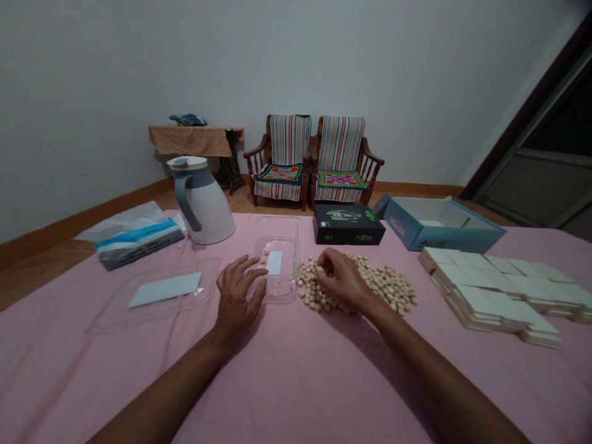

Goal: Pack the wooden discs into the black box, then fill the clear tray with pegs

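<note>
My left hand (239, 296) rests at the left edge of a clear plastic container (298, 246), its fingers apart and nothing in them. Inside that container lie a white card (274, 263) and a few small wooden pieces (266, 252). My right hand (343, 279) is over a heap of small, rounded wooden pieces (391, 287), thumb and fingers pinched together at the heap's left side. Whatever is between those fingertips is too small and covered to make out. A clear plastic lid (115, 320) with a white card (166, 288) lies left of my left hand.
Behind the heap is a black box (349, 225), with an open blue box (444, 237) to its right. Stacked square wooden tiles (499, 290) stand at the right. A white jug (206, 206) and a tissue pack (141, 243) stand at the left on the pink cloth (287, 376).
</note>
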`<state>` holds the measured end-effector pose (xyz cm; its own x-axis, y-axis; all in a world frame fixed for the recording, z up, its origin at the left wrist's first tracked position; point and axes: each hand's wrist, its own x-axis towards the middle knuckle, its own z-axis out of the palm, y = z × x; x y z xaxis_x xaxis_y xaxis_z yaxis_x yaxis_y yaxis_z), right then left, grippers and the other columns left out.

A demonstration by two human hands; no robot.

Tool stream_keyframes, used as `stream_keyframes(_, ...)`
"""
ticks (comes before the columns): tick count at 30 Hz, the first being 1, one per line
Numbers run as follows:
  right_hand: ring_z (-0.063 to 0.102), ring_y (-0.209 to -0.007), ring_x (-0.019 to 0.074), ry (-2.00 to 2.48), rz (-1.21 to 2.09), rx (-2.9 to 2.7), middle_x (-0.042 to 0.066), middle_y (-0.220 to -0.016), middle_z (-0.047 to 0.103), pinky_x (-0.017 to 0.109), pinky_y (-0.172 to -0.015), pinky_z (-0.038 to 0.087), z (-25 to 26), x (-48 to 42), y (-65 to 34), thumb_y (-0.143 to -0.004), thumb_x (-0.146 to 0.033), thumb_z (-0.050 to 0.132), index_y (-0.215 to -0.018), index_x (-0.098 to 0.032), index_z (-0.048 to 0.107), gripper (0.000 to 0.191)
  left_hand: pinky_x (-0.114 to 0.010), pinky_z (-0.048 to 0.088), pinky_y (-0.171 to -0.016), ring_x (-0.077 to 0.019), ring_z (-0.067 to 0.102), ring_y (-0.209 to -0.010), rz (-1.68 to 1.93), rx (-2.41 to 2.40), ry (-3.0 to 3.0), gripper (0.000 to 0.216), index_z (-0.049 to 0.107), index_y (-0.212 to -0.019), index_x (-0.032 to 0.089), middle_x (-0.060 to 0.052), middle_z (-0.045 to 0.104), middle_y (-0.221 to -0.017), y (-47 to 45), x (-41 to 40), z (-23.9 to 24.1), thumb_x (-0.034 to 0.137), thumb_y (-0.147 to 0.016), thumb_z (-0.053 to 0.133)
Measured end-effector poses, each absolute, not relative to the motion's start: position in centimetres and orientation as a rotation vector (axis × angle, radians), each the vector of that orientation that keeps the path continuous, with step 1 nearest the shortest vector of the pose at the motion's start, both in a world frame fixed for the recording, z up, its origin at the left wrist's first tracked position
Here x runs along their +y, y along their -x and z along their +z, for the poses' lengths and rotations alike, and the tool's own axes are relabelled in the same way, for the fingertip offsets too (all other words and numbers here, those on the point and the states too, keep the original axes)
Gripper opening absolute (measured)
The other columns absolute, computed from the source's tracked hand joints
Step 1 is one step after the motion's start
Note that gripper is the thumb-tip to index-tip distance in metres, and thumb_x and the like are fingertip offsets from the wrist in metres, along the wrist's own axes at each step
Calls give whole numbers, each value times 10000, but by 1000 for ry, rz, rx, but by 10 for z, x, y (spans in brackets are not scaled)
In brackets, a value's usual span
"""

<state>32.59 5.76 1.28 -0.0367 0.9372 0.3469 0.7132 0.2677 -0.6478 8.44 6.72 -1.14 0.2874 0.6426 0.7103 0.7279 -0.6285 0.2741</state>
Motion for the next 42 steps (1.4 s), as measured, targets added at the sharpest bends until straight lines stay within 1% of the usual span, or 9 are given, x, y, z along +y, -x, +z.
stream_keyframes(4, 641, -842, 156, 1050, 921, -1432, 31, -900, 647, 282, -743, 480, 28, 59, -316, -739, -239, 610, -935, -191, 564, 208, -510, 330, -1006, -276, 461, -1229, -1257, -1318, 2433, 209, 629, -1001, 211, -94, 614, -1197, -85, 67, -11, 287, -915, 454)
stream_keyframes(6, 648, -948, 172, 929, 1026, -1350, 47, -987, 657, 303, -812, 485, 31, 58, -313, -757, -263, 612, -984, -194, 572, 241, -507, 329, -1011, -276, 458, -1234, -1255, -1327, 2433, 215, 629, -999, 210, -95, 612, -1201, -85, 67, -11, 293, -915, 449)
stream_keyframes(10, 633, -859, 165, 1172, 695, -1538, 53, -927, 669, 318, -792, 473, 22, 59, -319, -810, -180, 537, -924, -177, 617, 140, -506, 324, -1019, -275, 456, -1239, -1250, -1341, 2440, 226, 631, -998, 221, -86, 615, -1200, -85, 67, -10, 306, -915, 439)
stream_keyframes(14, 538, -950, 192, 1422, 250, -2011, 83, -951, 663, 325, -851, 398, 6, 59, -326, -803, -69, 496, -923, -167, 662, 228, -508, 325, -1012, -276, 461, -1234, -1261, -1348, 2444, 220, 632, -988, 223, -85, 619, -1195, -85, 66, -9, 307, -911, 444)
stream_keyframes(23, 484, -943, 223, 1631, 75, -2329, 98, -906, 630, 320, -823, 340, -4, 58, -317, -831, -143, 529, -908, -176, 677, 171, -505, 328, -1013, -274, 460, -1237, -1266, -1351, 2443, 222, 635, -990, 219, -89, 621, -1194, -85, 66, -9, 311, -910, 449)
stream_keyframes(27, 520, -897, 183, 1575, 131, -2153, 89, -938, 600, 289, -798, 381, -2, 59, -323, -845, -116, 488, -922, -160, 645, 181, -495, 334, -1008, -268, 460, -1234, -1264, -1348, 2442, 220, 632, -990, 222, -85, 623, -1186, -85, 66, -9, 310, -912, 446)
stream_keyframes(33, 563, -707, 113, 1343, 375, -1736, 37, -893, 630, 253, -701, 448, 12, 61, -322, -770, -106, 542, -907, -179, 647, 188, -502, 331, -1010, -275, 466, -1228, -1257, -1351, 2443, 223, 636, -980, 223, -85, 625, -1187, -85, 66, -9, 312, -909, 444)
stream_keyframes(38, 646, -970, 161, 984, 881, -1481, 66, -1061, 668, 296, -813, 503, 23, 57, -307, -806, -208, 549, -1072, -194, 607, 272, -505, 325, -1018, -272, 459, -1237, -1243, -1360, 2443, 227, 626, -988, 225, -87, 618, -1189, -86, 65, -6, 310, -916, 428)
stream_keyframes(42, 666, -882, 154, 1077, 745, -1519, 49, -973, 686, 302, -791, 504, 27, 55, -314, -822, -189, 503, -993, -189, 628, 212, -503, 331, -1013, -276, 462, -1235, -1246, -1357, 2453, 223, 632, -988, 226, -85, 621, -1191, -85, 65, -7, 311, -907, 442)
